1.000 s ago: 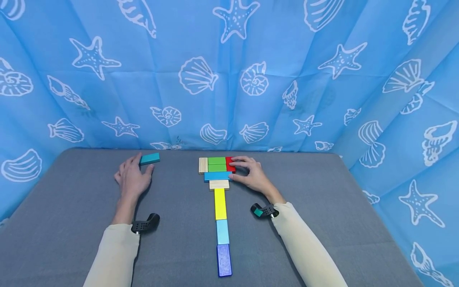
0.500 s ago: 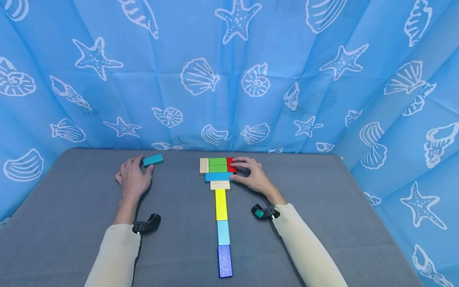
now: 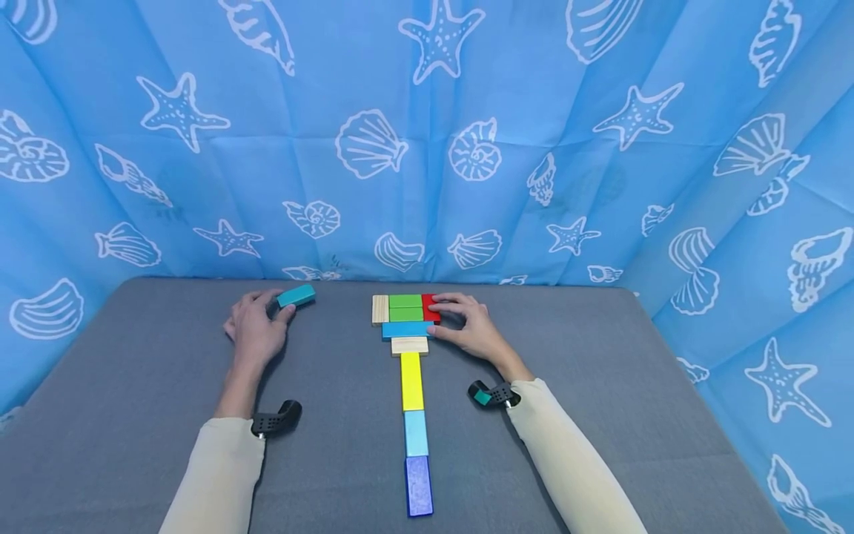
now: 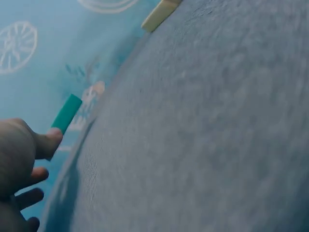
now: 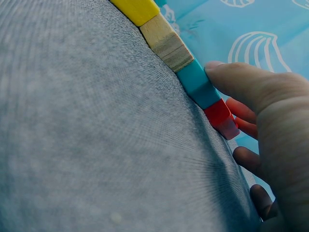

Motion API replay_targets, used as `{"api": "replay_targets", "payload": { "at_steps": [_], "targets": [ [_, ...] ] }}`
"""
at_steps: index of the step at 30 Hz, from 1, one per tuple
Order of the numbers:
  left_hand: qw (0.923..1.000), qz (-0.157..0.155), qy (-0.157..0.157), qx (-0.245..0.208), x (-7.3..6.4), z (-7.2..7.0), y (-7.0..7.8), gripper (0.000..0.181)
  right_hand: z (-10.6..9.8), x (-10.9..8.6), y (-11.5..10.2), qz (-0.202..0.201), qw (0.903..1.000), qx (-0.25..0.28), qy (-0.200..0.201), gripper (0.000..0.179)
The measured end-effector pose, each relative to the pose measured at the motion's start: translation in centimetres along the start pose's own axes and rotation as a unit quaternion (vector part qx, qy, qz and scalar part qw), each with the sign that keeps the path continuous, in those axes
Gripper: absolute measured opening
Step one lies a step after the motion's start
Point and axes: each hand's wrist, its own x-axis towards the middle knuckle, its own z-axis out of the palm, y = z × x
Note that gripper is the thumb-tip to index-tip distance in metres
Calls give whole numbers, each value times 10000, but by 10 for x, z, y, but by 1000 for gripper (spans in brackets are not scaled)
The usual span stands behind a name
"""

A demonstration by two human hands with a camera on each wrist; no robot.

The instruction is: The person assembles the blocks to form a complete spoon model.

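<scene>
My left hand (image 3: pixel 256 326) pinches a teal block (image 3: pixel 296 295) near the table's far edge, left of the other blocks. In the left wrist view my thumb lies against that teal block (image 4: pixel 67 113). My right hand (image 3: pixel 472 326) is at the right end of the block layout. Its fingertips touch the red block (image 3: pixel 428 298), and the thumb touches the end of the blue block (image 3: pixel 405 330). Two green blocks (image 3: pixel 405 300) lie between the red one and a plain wooden block (image 3: pixel 380 309). In the right wrist view, thumb and fingers stand apart along the blue and red blocks.
Below the blue block lies another wooden block (image 3: pixel 409 345), then a column of yellow (image 3: pixel 411 380), light blue (image 3: pixel 416 432) and violet-blue (image 3: pixel 419 486) blocks. A grey cloth table (image 3: pixel 320 445) lies under everything. Behind hangs a blue curtain (image 3: pixel 414 200) with shell prints.
My left hand has shifted slightly to the right, and the teal block has moved right with it, tilting a little. The right hand and the laid-out blocks stay in place.
</scene>
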Motion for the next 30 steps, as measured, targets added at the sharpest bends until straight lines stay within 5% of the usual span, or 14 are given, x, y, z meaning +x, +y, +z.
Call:
{"api": "replay_targets", "payload": {
  "at_steps": [15,25,30],
  "targets": [
    [9938,833,-483,-551,3,22,59,42,0,0,-1,-69,10000,50,2,49],
    [9869,918,-1175,-618,14,57,99,43,-1,-1,-2,-60,10000,59,-19,50],
    [9836,710,-1523,-652,18,73,113,42,-2,-1,-2,-64,10000,48,-23,49]
  ]
}}
